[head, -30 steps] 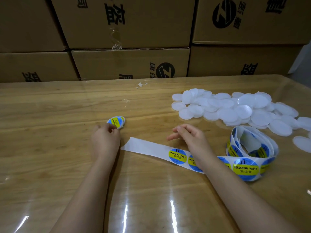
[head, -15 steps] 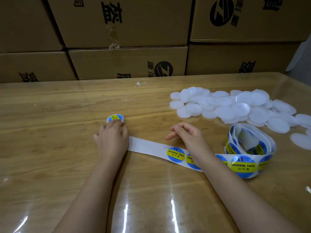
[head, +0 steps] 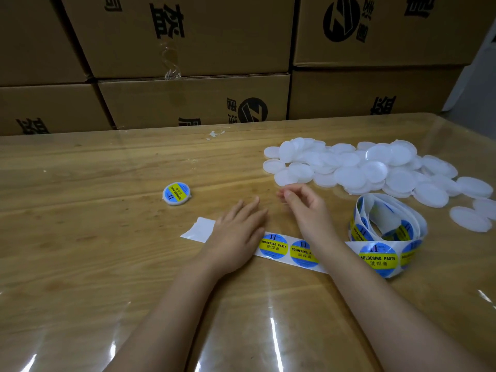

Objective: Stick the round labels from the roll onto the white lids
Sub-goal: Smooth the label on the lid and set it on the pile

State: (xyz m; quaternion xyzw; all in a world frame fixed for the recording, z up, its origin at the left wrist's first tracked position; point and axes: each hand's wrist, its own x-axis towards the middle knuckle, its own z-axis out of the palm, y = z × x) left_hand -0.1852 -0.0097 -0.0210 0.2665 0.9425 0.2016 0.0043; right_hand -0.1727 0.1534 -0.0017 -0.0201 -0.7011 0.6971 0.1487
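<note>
Left hand [head: 239, 232] grip flat, apart, on the label strip [head: 273, 247], right hand [head: 306, 208] grip loosely curled, empty, just beyond the strip, labelled lid [head: 177, 193] past its left end

Brown cardboard boxes [head: 188, 36] with black printing stand stacked along the far edge of the wooden table [head: 80, 237], its top glossy under a clear cover, and a small white scrap [head: 214, 134] lies near that edge.

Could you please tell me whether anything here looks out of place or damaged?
The label roll lies slack, its coils sagging into a lopsided loop. Torn clear tape hangs crumpled on a cardboard box behind the table.
</note>
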